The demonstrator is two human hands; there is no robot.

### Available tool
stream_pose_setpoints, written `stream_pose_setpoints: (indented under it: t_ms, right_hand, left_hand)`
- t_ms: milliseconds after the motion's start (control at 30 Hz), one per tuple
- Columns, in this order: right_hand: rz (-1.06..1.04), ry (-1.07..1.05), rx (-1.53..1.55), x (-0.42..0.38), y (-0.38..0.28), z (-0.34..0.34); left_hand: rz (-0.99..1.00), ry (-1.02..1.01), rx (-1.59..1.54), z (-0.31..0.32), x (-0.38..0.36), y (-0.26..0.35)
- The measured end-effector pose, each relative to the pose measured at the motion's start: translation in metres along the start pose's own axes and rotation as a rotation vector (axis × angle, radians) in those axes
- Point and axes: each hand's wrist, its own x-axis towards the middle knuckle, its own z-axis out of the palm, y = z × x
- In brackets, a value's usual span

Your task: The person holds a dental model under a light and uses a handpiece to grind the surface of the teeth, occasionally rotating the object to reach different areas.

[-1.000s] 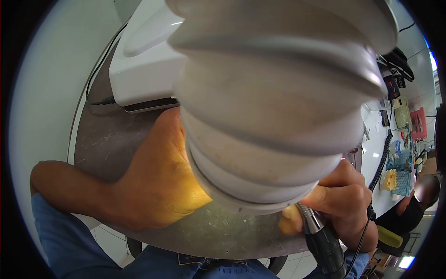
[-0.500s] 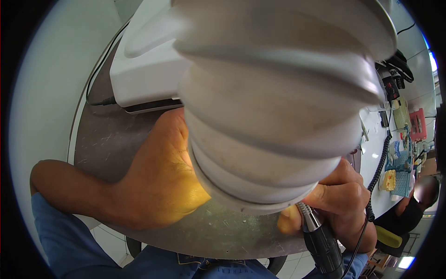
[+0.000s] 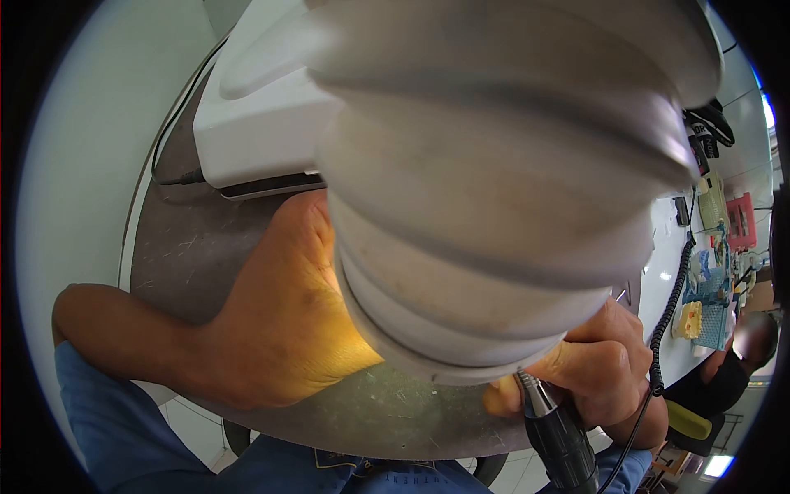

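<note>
right hand (image 3: 605, 370) — fist-gripped on rotary handpiece (image 3: 555, 432) at bench (image 3: 197, 247) front edge | left hand (image 3: 288, 321) — fingers hidden under ribbed lamp head (image 3: 494, 189), grip unclear | brace wrists, light pressure

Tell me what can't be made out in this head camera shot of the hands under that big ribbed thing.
Head view only:
- The left hand: its fingers vanish behind the ribbed grey-white housing, so what they hold is hidden.
- The tip of the handpiece in the right hand is covered by the same housing.
- The handpiece's lower end is cut off by the bottom edge.
- Items on the far bench are too small to identify.
</note>
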Motion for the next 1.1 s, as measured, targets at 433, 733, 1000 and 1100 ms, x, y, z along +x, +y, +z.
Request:
stream_pose_setpoints:
  t_ms: [433,733,1000,1100]
  right_hand:
    - [0.015,0.025,-0.007,-0.001,-0.002,0.002]
    - [-0.025,0.018,-0.022,0.0,0.003,0.003]
    - [0.001,0.013,-0.029,0.002,0.0,0.0]
    - [-0.018,-0.018,-0.011,0.001,0.002,-0.001]
  left_hand:
    - [0.191,0.08,-0.121,0.012,0.001,-0.035]
    - [0.034,0.021,-0.125,0.001,-0.002,-0.005]
    - [0.136,0.037,-0.078,0.004,-0.001,-0.017]
    - [0.057,-0.005,-0.144,-0.002,0.0,-0.004]
